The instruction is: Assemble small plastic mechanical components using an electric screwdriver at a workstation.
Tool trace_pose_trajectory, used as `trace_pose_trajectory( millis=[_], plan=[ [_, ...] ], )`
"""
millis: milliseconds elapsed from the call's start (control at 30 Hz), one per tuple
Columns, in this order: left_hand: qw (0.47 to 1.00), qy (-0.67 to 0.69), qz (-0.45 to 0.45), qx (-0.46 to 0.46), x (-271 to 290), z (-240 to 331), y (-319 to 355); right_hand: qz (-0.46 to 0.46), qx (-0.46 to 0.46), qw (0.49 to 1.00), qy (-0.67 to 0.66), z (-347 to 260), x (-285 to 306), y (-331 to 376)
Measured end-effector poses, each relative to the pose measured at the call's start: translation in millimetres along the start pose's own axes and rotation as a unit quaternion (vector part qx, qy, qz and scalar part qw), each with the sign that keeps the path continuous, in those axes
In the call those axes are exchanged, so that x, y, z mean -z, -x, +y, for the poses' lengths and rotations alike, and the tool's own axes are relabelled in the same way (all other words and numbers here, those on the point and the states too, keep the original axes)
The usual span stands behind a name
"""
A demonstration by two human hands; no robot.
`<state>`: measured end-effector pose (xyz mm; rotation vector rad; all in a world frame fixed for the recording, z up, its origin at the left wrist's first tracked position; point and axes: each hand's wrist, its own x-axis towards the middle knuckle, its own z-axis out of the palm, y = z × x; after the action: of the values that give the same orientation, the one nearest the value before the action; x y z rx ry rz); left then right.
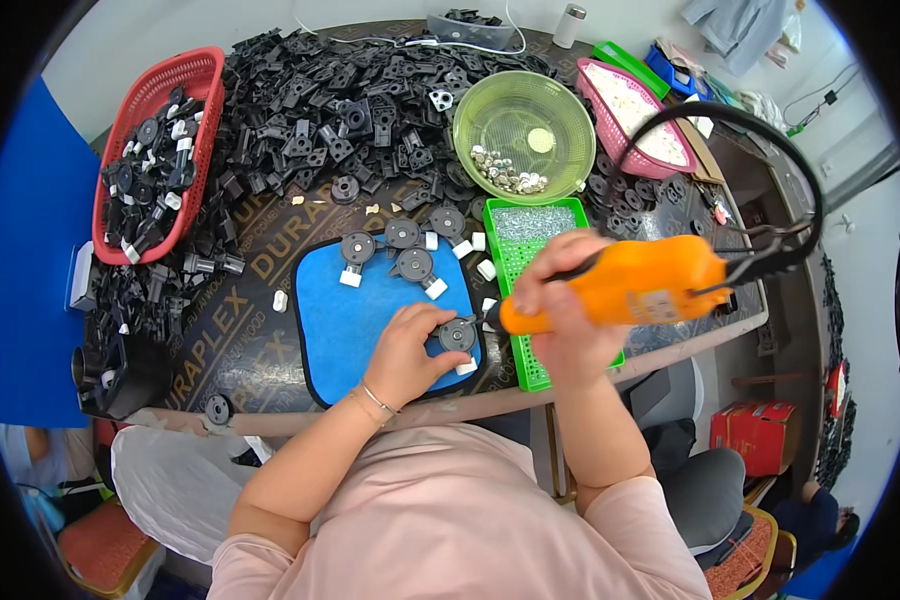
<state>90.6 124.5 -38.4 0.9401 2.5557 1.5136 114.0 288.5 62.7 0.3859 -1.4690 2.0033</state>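
My left hand [402, 352] pinches a round dark grey part [457, 336] with a white block on its lower end, at the right edge of a blue mat [335, 335]. My right hand [570, 325] is wrapped round an orange electric screwdriver [665, 280]. The screwdriver lies nearly level, its black tip pointing left at the part; whether the bit touches a screw is too small to tell. Similar round parts with white blocks, such as one grey part [415, 266], lie at the mat's far edge. Beneath my right hand is a green tray [536, 376] holding small silver screws [535, 222].
Black plastic pieces [310, 130] heap across the back. A red basket [98, 215] of parts stands left. Behind the tray sits a green colander [490, 115] with metal discs; a pink basket [585, 88] of white pieces is beyond. The screwdriver's black cable [820, 190] loops at right.
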Motion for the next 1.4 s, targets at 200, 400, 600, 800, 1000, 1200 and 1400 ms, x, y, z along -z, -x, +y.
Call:
trace_pose_trajectory(
  millis=[200, 400, 600, 800, 1000, 1200, 1400],
  plan=[
    [0.999, 0.013, -0.035, 0.036, 1.9, 3.1, -0.7, -0.075, -0.015, 0.995, 0.058, 25.5, -14.5, 12.1],
    [0.999, 0.025, 0.014, -0.026, -4.6, -4.7, 0.6, -0.057, -0.054, 0.995, 0.057, 24.4, -23.7, 13.5],
    [0.999, 0.032, -0.002, -0.013, -6.6, -9.2, 1.2, -0.118, -0.053, 0.984, 0.119, 23.4, -29.6, 16.1],
    [0.999, 0.041, -0.001, -0.003, -1.6, 1.1, 0.4, -0.113, -0.077, 0.99, 0.027, 27.3, -10.4, 3.0],
    [0.998, 0.053, -0.018, 0.016, -4.9, 1.3, 1.3, -0.136, -0.09, 0.973, -0.163, 24.0, 34.0, -0.3],
    [0.999, 0.022, 0.002, -0.032, -3.9, -1.4, 1.6, -0.046, -0.02, 0.998, -0.048, -4.1, 45.3, -22.3],
    [0.999, 0.018, 0.001, -0.03, -5.5, -0.8, 1.9, 0.045, -0.012, 0.998, 0.048, 18.6, 58.7, -12.9]
  ],
)
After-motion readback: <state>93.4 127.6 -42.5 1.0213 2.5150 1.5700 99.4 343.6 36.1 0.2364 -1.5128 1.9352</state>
